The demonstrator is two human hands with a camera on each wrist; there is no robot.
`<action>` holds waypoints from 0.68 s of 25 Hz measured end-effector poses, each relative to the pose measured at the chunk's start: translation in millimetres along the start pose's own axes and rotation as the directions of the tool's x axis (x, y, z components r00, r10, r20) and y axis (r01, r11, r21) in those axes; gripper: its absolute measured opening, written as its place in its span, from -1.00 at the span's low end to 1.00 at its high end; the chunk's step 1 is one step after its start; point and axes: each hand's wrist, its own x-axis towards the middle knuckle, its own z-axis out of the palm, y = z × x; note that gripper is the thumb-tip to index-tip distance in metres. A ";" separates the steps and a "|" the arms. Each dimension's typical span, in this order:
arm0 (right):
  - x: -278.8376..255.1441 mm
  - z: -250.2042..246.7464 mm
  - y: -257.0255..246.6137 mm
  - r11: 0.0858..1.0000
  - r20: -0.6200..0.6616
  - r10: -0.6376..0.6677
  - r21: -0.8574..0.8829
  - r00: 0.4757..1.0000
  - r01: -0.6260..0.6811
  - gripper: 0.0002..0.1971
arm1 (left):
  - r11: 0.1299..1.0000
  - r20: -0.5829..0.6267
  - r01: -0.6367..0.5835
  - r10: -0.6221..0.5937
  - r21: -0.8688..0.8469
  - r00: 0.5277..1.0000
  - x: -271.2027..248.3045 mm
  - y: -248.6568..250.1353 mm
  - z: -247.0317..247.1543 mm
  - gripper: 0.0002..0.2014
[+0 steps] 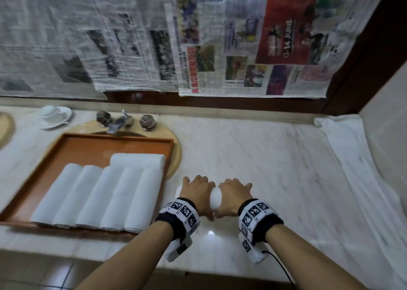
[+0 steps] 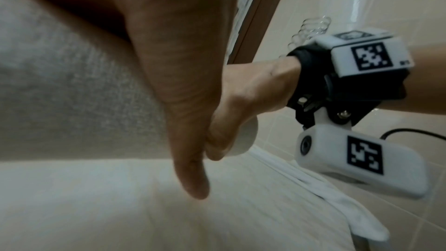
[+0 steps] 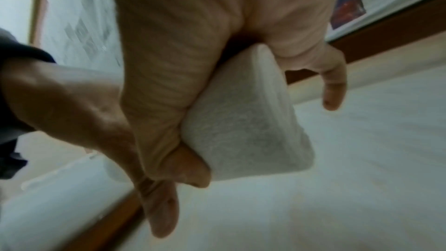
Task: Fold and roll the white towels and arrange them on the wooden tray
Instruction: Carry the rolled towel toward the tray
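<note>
Both hands hold one rolled white towel (image 1: 215, 198) over the marble counter (image 1: 275, 168), just right of the wooden tray (image 1: 92, 145). My left hand (image 1: 196, 190) wraps its left half and my right hand (image 1: 234, 192) its right half, fingers over the top and thumbs underneath. In the right wrist view the roll's end (image 3: 248, 131) sticks out past my right hand (image 3: 173, 68). In the left wrist view the roll (image 2: 72, 93) fills the left under my left hand (image 2: 183, 121). Several rolled towels (image 1: 99, 195) lie side by side in the tray, one more (image 1: 137, 160) across behind them.
A flat unrolled white towel (image 1: 352, 168) lies along the counter's right side by the tiled wall. A sink with a metal tap (image 1: 119, 122) sits behind the tray, a white cup and saucer (image 1: 54, 115) to its left. Newspaper (image 1: 220, 47) covers the mirror behind.
</note>
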 end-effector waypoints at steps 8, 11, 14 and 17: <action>44.3 -66.8 -183.1 0.960 -0.367 -0.128 0.186 0.922 0.208 -0.31 | 0.998 -0.009 0.066 -0.066 0.024 0.998 -61.3 -199.8 -99.2 -0.28; 75.6 -60.4 -237.7 0.935 -0.412 -0.179 0.211 0.894 0.284 -0.31 | 0.987 0.038 0.158 -0.158 -0.009 0.987 -73.0 -294.0 -100.5 -0.29; 106.7 -34.8 -253.0 0.969 -0.241 -0.106 0.192 0.965 0.155 -0.21 | 0.971 0.086 0.233 -0.228 -0.055 0.970 -73.1 -369.6 -85.4 -0.25; 122.1 -10.2 -246.2 0.987 -0.106 -0.074 0.133 0.992 0.088 -0.25 | 0.969 0.113 0.234 -0.225 -0.079 0.968 -64.1 -413.2 -69.5 -0.22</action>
